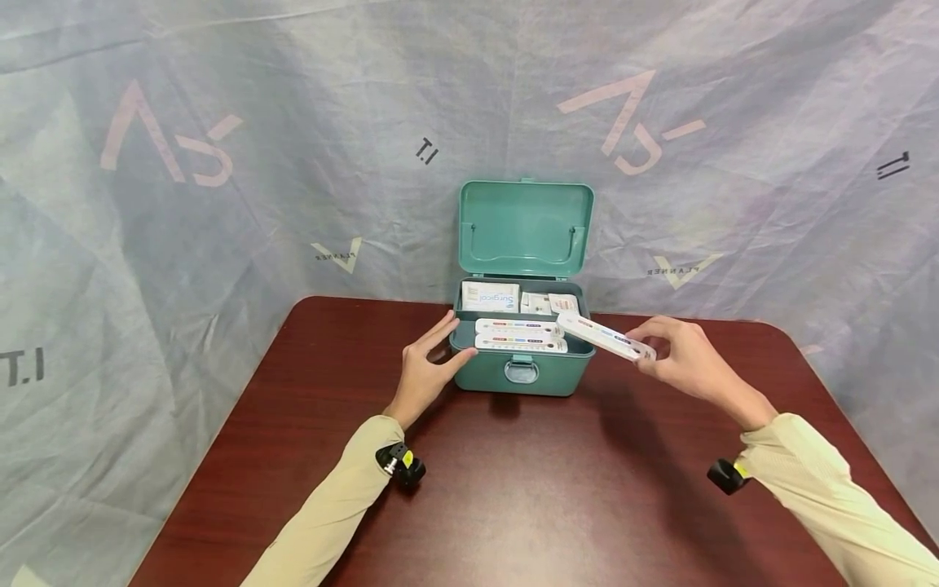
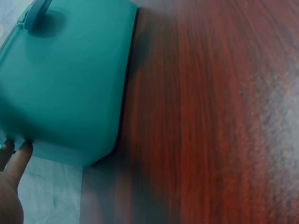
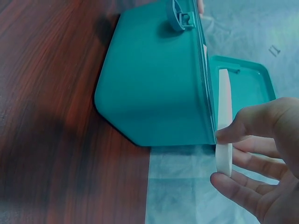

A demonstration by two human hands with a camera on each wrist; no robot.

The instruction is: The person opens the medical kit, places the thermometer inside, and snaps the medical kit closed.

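Note:
My right hand [image 1: 682,359] pinches one end of a slim white case with coloured marks [image 1: 605,336], thumb on one face and fingers on the other. The case slants over the right rim of a teal lidded box [image 1: 484,373]. In the right wrist view the white case [image 3: 224,102] shows edge-on, apart from the raised lid [image 3: 250,86]. Two similar white cases [image 1: 521,343] lie in the box's front part. My left hand [image 1: 425,371] touches the box's left side, fingers and thumb spread; in the left wrist view its fingertips [image 2: 21,156] meet the teal wall.
The box's lid [image 1: 524,228] stands raised at the back, near a printed grey cloth [image 1: 330,163]. White packets [image 1: 490,297] sit in the rear part, one lettered "Surgical". A metal latch [image 1: 522,372] hangs on the front. Below is a dark red wooden table [image 1: 506,489].

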